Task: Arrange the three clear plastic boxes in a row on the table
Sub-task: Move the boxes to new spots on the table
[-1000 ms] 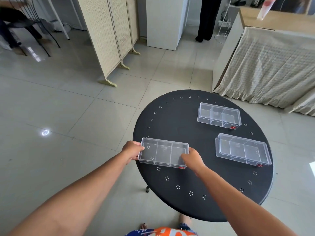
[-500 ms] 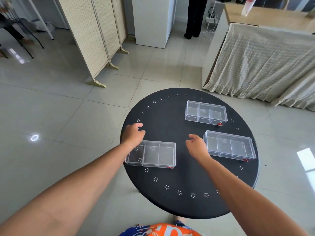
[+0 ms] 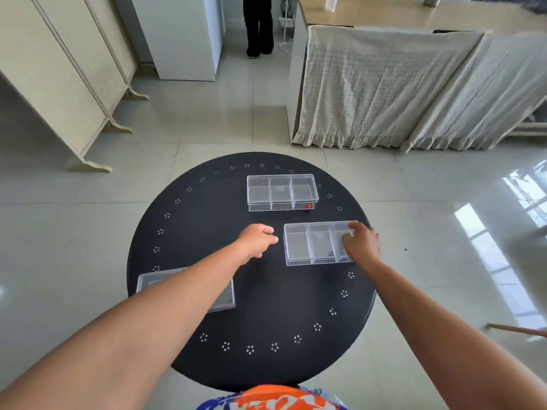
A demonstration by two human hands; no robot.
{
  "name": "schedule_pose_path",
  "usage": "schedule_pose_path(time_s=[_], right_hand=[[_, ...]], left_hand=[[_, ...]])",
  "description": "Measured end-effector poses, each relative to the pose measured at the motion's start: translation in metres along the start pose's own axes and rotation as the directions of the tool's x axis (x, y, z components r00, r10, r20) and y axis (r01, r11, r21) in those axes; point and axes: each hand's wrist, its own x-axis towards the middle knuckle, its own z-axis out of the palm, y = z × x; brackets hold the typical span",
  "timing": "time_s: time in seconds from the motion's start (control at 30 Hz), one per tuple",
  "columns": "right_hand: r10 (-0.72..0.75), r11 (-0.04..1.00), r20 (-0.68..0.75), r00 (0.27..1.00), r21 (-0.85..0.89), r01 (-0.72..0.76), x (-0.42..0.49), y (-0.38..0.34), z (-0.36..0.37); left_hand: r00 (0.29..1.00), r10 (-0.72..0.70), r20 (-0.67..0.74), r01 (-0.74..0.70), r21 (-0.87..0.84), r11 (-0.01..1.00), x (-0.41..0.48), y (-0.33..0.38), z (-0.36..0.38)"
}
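We look down on a round black surface (image 3: 266, 291) with a ring of small flower-shaped perforations near its rim; all positions below are given relative to this surface.

Three clear plastic boxes lie flat on it, each divided into three compartments. The far box (image 3: 281, 192) sits toward the far edge, slightly right of centre, with a small red label at its near right corner. The middle box (image 3: 316, 243) lies on the right half, nearer to us than the far box and apart from it. The near box (image 3: 220, 297) lies at the near left, close to the rim (our left forearm crosses over it and hides most of it).

The right hand (image 3: 362, 242) rests on the right end of the middle box: its fingers (image 3: 353, 224) curl over the far right corner while the thumb lies against the box top, so we read the hand as grasping the middle box. The left hand (image 3: 257, 239) is above the centre of the surface, just left of the middle box and not touching it; its fingers are loosely curled and hold nothing.

Beyond the far edge of the surface, on the tiled floor, stand a folding screen (image 3: 59, 78) to the left and a cloth-draped counter (image 3: 384, 84) to the right.
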Motion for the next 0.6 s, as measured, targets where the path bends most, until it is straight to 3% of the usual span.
schedule_pose_path(time_s=[0.1,0.27,0.6], right_hand=[[0.093,0.995,0.057,0.994,0.017,-0.094,0.015,0.022,-0.012],[0.127,0.954,0.188,0.974,0.244,-0.172,0.032,0.053,-0.017],[0.098,0.912,0.153,0.983,0.382,-0.151,0.032,0.071,-0.007]], left_hand=[[0.997,-0.053,0.062,0.052,0.002,0.999,0.008,0.017,0.027],[0.985,-0.133,0.107,0.147,-0.127,0.981,0.019,0.031,0.064],[0.990,-0.138,0.033,0.142,-0.238,0.961,0.022,0.023,0.075]])
